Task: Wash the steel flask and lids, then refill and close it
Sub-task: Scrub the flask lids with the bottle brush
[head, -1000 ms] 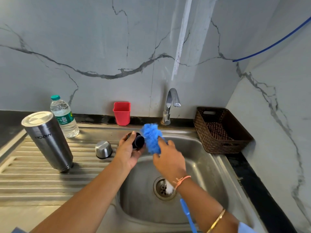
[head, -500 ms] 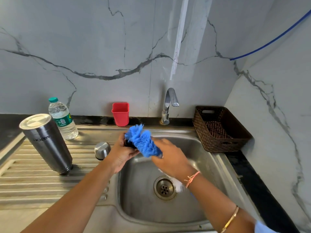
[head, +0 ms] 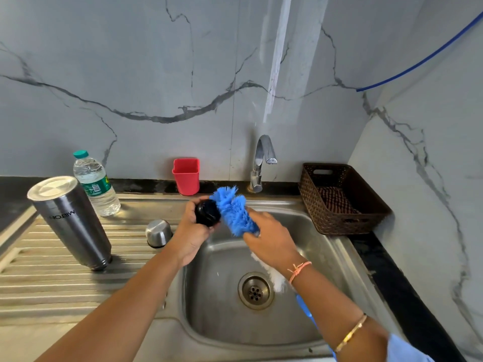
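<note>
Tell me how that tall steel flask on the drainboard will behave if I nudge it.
The steel flask is tall and narrow on a ribbed drainboard, so it probably tips easily. Its smooth metal wall likely feels slippery if wet. Being round, it would likely roll once down.

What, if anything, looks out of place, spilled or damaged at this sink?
Nothing spilled or damaged. The steel flask stands upside down on the drainboard, its logo inverted, which fits draining. The left hand holds the black lid; the right hand holds the blue brush against it.
</note>
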Demonstrator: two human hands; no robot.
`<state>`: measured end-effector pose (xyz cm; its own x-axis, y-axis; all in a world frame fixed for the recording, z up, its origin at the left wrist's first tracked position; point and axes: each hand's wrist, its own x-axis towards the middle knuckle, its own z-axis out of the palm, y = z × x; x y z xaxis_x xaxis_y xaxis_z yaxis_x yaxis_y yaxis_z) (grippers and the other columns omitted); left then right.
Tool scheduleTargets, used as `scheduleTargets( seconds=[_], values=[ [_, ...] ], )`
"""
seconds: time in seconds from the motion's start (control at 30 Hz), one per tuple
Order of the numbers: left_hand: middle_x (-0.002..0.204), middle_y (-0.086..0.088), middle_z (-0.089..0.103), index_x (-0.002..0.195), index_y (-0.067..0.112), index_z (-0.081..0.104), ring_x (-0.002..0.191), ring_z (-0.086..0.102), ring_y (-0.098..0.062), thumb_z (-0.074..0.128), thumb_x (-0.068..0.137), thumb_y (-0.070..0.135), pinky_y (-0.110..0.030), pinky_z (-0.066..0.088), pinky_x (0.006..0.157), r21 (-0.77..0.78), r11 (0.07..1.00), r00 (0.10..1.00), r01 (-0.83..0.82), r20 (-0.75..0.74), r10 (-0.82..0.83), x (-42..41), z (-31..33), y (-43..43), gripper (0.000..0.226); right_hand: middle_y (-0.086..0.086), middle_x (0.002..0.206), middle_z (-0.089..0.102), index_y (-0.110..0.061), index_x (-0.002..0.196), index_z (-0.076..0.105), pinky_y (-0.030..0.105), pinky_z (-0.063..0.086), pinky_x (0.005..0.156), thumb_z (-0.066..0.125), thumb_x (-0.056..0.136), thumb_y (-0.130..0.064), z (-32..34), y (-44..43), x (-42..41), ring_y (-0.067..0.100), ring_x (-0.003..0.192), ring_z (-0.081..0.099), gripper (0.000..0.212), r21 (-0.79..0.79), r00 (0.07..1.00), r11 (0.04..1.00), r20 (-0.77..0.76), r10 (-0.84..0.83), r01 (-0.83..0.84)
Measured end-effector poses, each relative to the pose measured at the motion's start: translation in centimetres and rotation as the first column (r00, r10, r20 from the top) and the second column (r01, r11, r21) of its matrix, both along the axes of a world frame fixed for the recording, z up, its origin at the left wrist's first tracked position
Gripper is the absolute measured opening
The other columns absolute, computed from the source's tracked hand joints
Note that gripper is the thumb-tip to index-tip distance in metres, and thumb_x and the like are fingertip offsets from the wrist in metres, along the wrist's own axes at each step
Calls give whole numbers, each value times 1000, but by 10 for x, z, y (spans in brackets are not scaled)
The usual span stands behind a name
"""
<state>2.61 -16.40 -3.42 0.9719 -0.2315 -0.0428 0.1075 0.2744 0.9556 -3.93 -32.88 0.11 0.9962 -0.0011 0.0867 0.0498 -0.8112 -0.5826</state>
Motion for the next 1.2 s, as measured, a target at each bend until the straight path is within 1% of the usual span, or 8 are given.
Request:
scheduleTargets(
  seconds=[0.17, 0.37, 0.53, 0.73, 0.87, 0.93, 1.07, 1.2],
  values=[
    [107, 1, 57, 104, 23, 46, 102, 55, -11, 50, 78, -29, -18, 54, 71, 52, 997, 998, -55, 45, 53, 7, -2, 8, 58, -3, 114, 47, -35, 147, 28, 34, 47, 82, 48, 91, -29, -3, 4, -14, 20, 95, 58, 60, -138, 998, 989, 27, 56, -52],
    [112, 2, 55, 106, 29, 49, 107, 52, -11, 55, 81, -19, -31, 49, 91, 223, 974, 988, -39, 155, 4, 5, -4, 1, 55, -2, 119, 45, -35, 147, 26, 33, 47, 79, 47, 91, -28, -2, 0, -5, 22, 93, 59, 60, -180, 999, 983, 27, -28, 32],
    [100, 2, 55, 110, 25, 44, 96, 52, -14, 57, 80, -19, -23, 45, 77, 332, 924, 973, -190, 193, 131, 18, -9, 12, 55, 0, 120, 43, -37, 148, 22, 30, 42, 71, 45, 92, -30, -6, 14, -25, 25, 92, 59, 61, -303, 997, 951, 5, 71, -67],
    [113, -2, 55, 121, 23, 42, 106, 54, -15, 49, 81, -17, -25, 42, 86, 585, 800, 962, -134, 270, -36, 14, -20, 12, 57, 0, 118, 44, -37, 147, 24, 32, 44, 77, 45, 92, -31, 8, 14, -9, 27, 95, 58, 59, -322, 997, 946, 50, 64, -44],
    [103, 3, 57, 104, 27, 48, 97, 55, -9, 53, 80, -23, -19, 50, 77, 249, 958, 981, -143, 160, 105, 9, -15, 9, 56, 0, 118, 45, -36, 147, 25, 33, 48, 81, 44, 92, -31, 6, 4, -5, 24, 95, 58, 59, -300, 999, 953, -8, 38, -39],
    [100, 0, 56, 101, 27, 48, 92, 54, -10, 53, 79, -26, -18, 51, 70, 125, 979, 983, -161, 105, 148, 11, -11, 13, 58, 0, 118, 45, -36, 147, 25, 32, 46, 79, 44, 92, -30, -2, 7, -14, 24, 94, 58, 58, -303, 997, 950, -32, 66, -72],
    [96, -4, 56, 100, 28, 47, 89, 52, -19, 52, 78, -25, -40, 46, 79, 114, 985, 991, -129, 56, 123, 12, -11, 12, 58, 0, 117, 45, -37, 146, 27, 30, 42, 75, 46, 91, -30, -13, 25, -23, 24, 97, 57, 58, -295, 993, 948, -23, 115, -117],
    [96, 0, 57, 101, 28, 47, 94, 54, -18, 52, 77, -26, -35, 48, 84, 188, 975, 988, -122, 118, 101, 13, -8, 15, 59, 0, 116, 45, -37, 146, 27, 31, 44, 76, 45, 92, -31, -5, 19, -19, 24, 93, 58, 58, -279, 995, 956, 1, 98, -94]
  ],
)
